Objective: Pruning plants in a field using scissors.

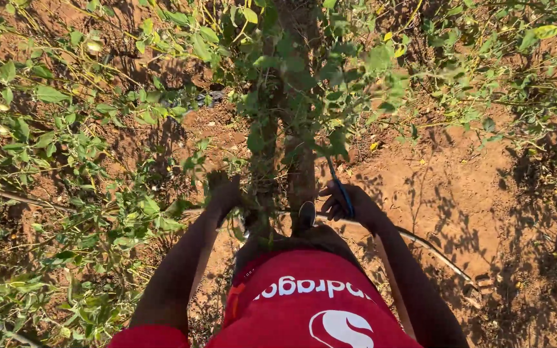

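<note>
Right hand (349, 205) grips a blue string (338, 183) running to 12 o'clock, held taut along the stake (301, 167). Left hand (224, 192), at 9 o'clock of the stake, reaches into foliage (162, 212); grip cannot be determined.

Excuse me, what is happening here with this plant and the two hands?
A person in a red shirt stands over red soil, facing a tall leafy plant on an upright stake. The left hand reaches into the stems beside the stake; its grip is hidden by leaves. The right hand is closed on a thin blue cord that runs up toward the stake. Green leafy plants spread across the ground on the left side.
</note>
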